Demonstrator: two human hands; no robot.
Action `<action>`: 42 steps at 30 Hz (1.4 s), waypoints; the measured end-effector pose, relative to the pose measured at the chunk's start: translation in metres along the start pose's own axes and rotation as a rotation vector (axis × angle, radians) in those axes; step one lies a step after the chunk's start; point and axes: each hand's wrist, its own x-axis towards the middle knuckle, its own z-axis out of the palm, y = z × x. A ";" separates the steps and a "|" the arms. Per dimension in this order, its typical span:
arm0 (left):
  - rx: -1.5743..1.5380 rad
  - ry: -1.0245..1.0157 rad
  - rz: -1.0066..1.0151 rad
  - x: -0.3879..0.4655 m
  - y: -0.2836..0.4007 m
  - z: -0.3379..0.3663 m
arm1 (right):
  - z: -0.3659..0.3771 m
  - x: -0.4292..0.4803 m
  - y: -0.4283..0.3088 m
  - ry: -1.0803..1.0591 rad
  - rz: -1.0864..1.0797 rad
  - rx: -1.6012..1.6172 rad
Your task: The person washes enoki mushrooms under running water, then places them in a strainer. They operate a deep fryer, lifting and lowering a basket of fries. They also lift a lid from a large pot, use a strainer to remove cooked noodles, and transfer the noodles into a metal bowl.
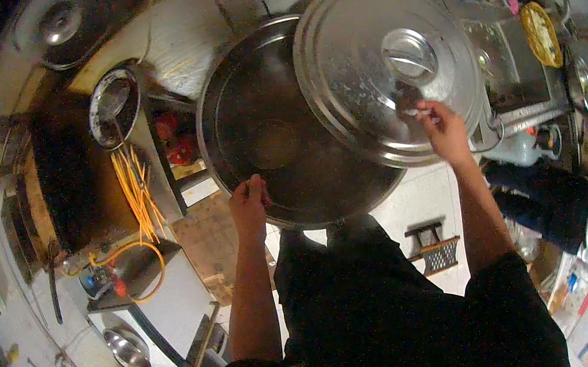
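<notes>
A large, dark, round metal pan [282,105] lies in front of me, its rim close to my body. Across its right part rests a big round metal lid [343,56], tilted and overlapping the rim, with a handle [410,59] near its middle. My right hand [443,130] is over the lower right of the lid, below the handle, fingers bent together; whether they pinch something small is unclear. My left hand [251,204] is at the pan's lower left rim with curled fingers; its exact grip on the rim cannot be made out.
To the left are a round strainer [114,105], a bundle of yellow-orange sticks [136,198] and a white cabinet [157,318]. A metal sink [504,66] and a yellow basket [541,35] are at the right. A slatted item [440,255] lies lower right.
</notes>
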 end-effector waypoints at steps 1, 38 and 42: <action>-0.027 -0.002 -0.035 -0.003 0.002 0.002 | 0.003 -0.031 -0.003 0.015 0.109 0.027; 0.054 -0.398 0.404 -0.132 0.086 -0.076 | 0.212 -0.158 -0.244 -0.776 0.592 1.971; 0.390 -0.394 0.694 -0.157 0.058 -0.107 | 0.224 -0.185 -0.251 -0.497 1.190 1.565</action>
